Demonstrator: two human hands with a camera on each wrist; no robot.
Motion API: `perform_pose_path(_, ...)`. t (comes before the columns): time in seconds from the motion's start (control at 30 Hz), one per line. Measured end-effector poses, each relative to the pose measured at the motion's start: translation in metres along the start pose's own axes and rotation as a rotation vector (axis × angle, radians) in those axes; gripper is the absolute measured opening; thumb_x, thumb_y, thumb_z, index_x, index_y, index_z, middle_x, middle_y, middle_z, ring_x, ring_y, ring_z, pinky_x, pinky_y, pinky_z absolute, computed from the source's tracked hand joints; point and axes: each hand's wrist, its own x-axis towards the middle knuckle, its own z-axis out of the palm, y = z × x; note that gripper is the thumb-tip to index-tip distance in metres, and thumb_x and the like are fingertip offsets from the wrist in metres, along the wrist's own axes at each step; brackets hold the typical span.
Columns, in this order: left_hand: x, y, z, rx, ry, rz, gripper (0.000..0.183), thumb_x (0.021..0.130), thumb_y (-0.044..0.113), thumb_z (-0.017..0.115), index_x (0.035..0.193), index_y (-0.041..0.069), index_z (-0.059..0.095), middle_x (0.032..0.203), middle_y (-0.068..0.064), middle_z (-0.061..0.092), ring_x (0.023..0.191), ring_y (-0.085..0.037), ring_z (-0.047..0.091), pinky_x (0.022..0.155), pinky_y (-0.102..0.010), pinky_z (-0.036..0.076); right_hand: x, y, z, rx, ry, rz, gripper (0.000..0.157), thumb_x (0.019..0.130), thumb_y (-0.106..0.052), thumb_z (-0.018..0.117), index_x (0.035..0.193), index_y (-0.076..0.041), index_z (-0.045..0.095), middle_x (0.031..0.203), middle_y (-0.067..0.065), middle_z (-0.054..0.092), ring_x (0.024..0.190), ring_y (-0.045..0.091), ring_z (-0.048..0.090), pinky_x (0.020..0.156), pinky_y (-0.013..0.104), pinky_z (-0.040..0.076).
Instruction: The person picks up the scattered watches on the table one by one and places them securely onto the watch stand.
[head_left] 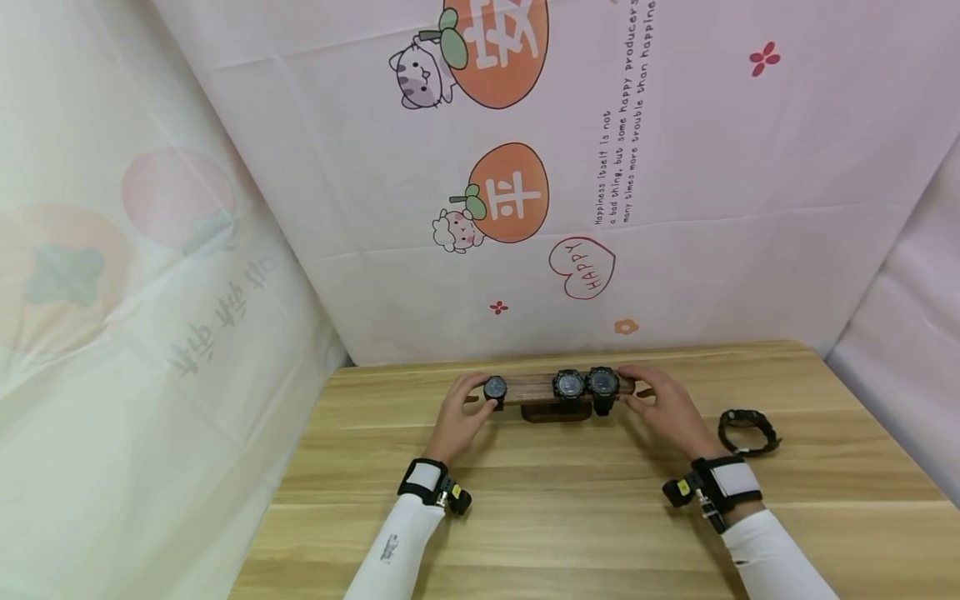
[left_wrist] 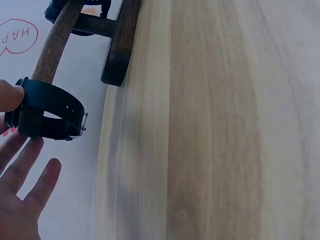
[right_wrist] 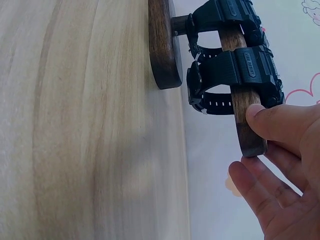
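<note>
A dark wooden watch stand stands near the table's back edge, its crossbar raised over a base. My left hand grips a small black watch looped round the bar's left end; in the left wrist view its strap hangs below the bar in a closed loop. At the opposite end, my right hand holds the bare bar tip, thumb on one face in the right wrist view. Beside it, two bulkier black watches sit close together on the bar.
Another black watch lies with its strap looped on the wooden table, right of the right hand. A printed white cloth hangs behind the table, with more cloth at both sides.
</note>
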Motion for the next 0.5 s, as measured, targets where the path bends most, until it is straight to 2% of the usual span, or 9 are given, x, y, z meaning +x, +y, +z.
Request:
perform_pose_path(0.27,0.0031,0.0031,0.0045,0.027,-0.021,-0.017,0.049,0.103,0.017,0.073,0.15,0.015,0.059,0.155,-0.011,0.055,0.143,-0.029,0.055,0.11,-0.05,0.057,0.0001,-0.0003,0.0,-0.004,-0.004,0.001,0.054,0.095,0.002,0.076,0.147,-0.001,0.061,0.138,0.023,0.067,0.121,0.04,0.065,0.095,0.057,0.062)
perform_pose_path(0.5,0.0072,0.0075,0.0089,0.051,-0.023,0.01,0.049,0.102,0.016,0.075,0.149,0.012,0.06,0.153,-0.013,0.057,0.141,-0.03,0.057,0.111,-0.051,0.055,0.0,-0.0011,0.0002,-0.003,-0.001,0.005,0.054,0.095,0.002,0.076,0.147,-0.002,0.061,0.138,0.023,0.066,0.121,0.04,0.065,0.095,0.057,0.062)
